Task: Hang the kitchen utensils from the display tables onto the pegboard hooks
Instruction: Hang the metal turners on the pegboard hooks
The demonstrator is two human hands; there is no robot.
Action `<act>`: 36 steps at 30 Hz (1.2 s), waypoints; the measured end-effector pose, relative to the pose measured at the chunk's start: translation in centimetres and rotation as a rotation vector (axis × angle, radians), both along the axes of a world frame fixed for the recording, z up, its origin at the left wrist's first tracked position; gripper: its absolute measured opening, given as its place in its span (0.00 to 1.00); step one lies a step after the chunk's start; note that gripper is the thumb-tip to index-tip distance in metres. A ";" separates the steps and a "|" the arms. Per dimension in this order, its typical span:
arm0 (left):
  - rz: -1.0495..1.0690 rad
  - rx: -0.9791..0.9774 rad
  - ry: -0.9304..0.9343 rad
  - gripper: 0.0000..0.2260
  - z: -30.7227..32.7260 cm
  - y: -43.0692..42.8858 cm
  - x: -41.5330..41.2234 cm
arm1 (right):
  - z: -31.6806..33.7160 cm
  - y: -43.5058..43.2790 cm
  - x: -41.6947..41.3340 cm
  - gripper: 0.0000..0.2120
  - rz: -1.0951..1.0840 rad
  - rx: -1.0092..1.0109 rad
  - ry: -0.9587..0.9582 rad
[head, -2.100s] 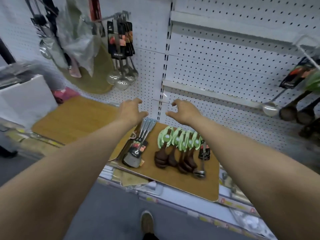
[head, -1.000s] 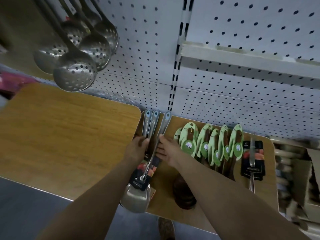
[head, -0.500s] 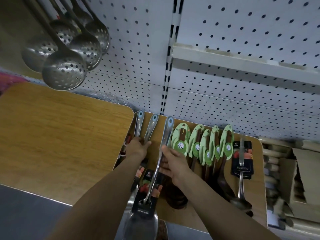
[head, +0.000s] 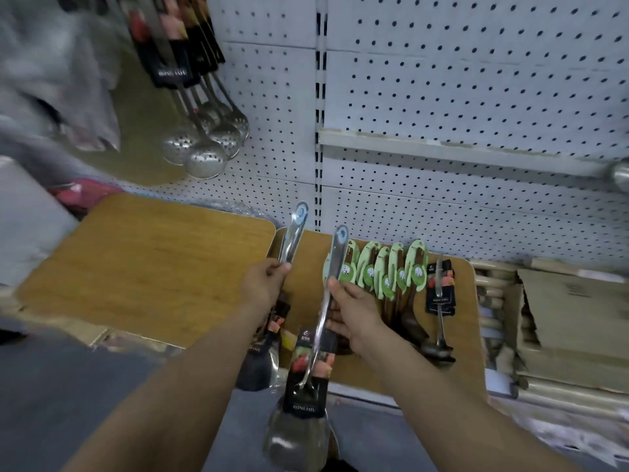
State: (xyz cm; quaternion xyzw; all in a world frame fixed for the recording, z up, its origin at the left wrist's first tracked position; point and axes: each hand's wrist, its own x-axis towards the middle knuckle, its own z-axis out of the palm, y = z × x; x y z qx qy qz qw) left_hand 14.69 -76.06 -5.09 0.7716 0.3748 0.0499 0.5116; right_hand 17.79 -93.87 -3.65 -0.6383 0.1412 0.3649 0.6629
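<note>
My left hand (head: 263, 284) grips the steel handles of spatulas (head: 292, 233) lifted off the wooden display table (head: 456, 352); their heads hang below my wrist. My right hand (head: 350, 308) holds another steel spatula (head: 320, 321) by its handle, its black label card and wide head hanging down near the table's front edge. A row of wooden spoons with green cards (head: 388, 270) lies on the table to the right of my right hand. A steel ladle with a black card (head: 440, 294) lies beyond them. The white pegboard (head: 476, 80) rises behind.
Perforated steel skimmers (head: 204, 144) with black cards hang on the pegboard at upper left. A second wooden table (head: 143, 267) stands to the left. Cardboard boxes (head: 571, 321) sit at the right. A horizontal rail (head: 459, 153) crosses the pegboard.
Both hands came down onto the spatulas, closed on their handles and have now lifted them off the table, left hand with a pair, right hand with one.
</note>
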 end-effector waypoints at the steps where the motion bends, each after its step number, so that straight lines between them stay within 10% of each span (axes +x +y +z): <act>1: 0.000 0.013 -0.043 0.08 1.8 -0.9 -1.1 | 1.5 -1.2 -1.0 0.11 -0.002 0.003 -0.029; 25: -0.201 -0.134 -0.502 0.15 21.7 -35.7 -7.7 | 20.2 -35.0 -5.3 0.19 -0.233 -0.049 -0.616; 36: -0.219 -0.134 -0.568 0.14 24.3 -58.6 -1.6 | 22.6 -60.0 2.3 0.05 -0.266 0.043 -0.641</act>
